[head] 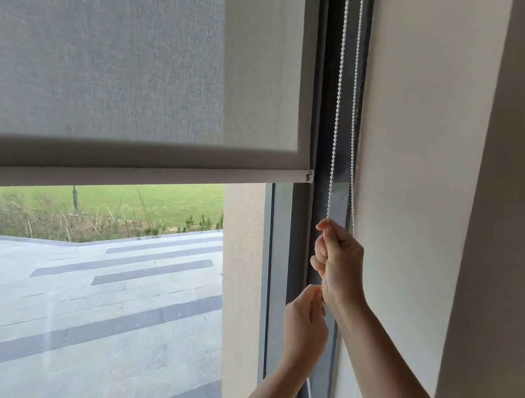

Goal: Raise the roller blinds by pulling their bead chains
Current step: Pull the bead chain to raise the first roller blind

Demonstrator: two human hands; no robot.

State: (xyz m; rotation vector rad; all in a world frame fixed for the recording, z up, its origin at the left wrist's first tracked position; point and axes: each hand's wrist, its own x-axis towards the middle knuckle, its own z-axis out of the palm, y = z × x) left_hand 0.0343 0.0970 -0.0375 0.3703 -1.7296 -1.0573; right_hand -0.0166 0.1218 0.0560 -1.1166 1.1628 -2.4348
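A: Nearest the lens are two bare forearms, reaching up from the bottom edge toward the window's right side.

B: And the hands?

A: The right hand (339,260) is the higher one. Its fingers are curled shut around the left strand of the chain (337,111), with thumb and forefinger pinching it at the top of the fist. The left hand (303,323) sits just below, touching the right wrist, fingers also closed in a pinch on the same strand.

B: Where does the chain run?

A: It hangs in two white strands along the dark frame (328,79), between the blind (109,63) and the wall (420,147). The left strand comes straight down into the right fist. The right strand passes behind that hand, close to the wall. A bit of chain shows again below the left wrist, near the bottom edge.

B: The blind itself?

A: Grey woven fabric, covering the upper part of the glass. Its bottom bar (132,174) slants slightly across the view, with a small white end cap (309,176) beside the frame. Below the bar the pane is uncovered: striped paving (92,311), then grass (115,198) and thin shrubs.
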